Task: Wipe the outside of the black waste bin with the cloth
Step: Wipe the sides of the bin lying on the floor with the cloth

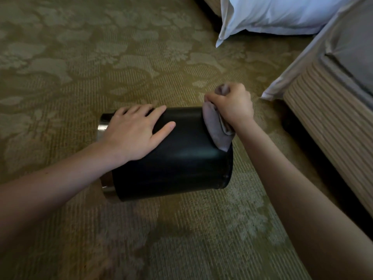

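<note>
Left hand (133, 132) steadies bin (177, 166); right hand (232, 104) presses cloth (217, 128).

Your waste bin (181, 168) lies on its side on the carpet (80, 57), ends pointing left and right; your left hand (133, 134) rests on its upper side toward the left end; your right hand (234, 106) holds the cloth (218, 130) against its right end; the bed (333, 118) stands to the right; a pillow (272, 15) lies behind, beside the bed.

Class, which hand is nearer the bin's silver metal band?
Left. The left hand rests on the black bin beside its silver metal band; the right hand grips a grey cloth at the opposite end.
</note>
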The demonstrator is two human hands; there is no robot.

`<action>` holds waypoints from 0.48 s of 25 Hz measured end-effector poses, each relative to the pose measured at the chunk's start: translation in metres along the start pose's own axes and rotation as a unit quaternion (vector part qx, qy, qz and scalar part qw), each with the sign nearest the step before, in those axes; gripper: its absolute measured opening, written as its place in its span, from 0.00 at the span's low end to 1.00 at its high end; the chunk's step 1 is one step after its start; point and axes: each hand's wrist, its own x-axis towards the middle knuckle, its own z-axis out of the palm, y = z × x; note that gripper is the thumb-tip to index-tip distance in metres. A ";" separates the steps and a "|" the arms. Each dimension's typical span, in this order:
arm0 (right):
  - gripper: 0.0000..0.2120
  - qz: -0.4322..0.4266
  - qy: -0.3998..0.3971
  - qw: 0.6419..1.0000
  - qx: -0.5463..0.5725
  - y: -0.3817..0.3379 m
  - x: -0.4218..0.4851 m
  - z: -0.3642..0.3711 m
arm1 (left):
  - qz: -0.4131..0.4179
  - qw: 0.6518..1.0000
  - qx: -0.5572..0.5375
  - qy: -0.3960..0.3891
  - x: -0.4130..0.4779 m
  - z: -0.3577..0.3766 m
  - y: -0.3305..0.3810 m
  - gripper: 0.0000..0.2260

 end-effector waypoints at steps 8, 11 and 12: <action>0.15 -0.147 0.189 0.971 0.029 0.034 -0.086 0.005 | 0.011 0.997 -0.036 -0.061 0.029 -0.003 -0.016 0.38; 0.14 -0.186 0.231 0.954 0.044 0.061 -0.109 0.020 | -0.003 0.994 -0.037 -0.101 0.046 -0.006 -0.022 0.36; 0.14 -0.195 0.231 0.952 0.050 0.071 -0.116 0.026 | -0.009 0.993 -0.035 -0.113 0.052 -0.007 -0.023 0.34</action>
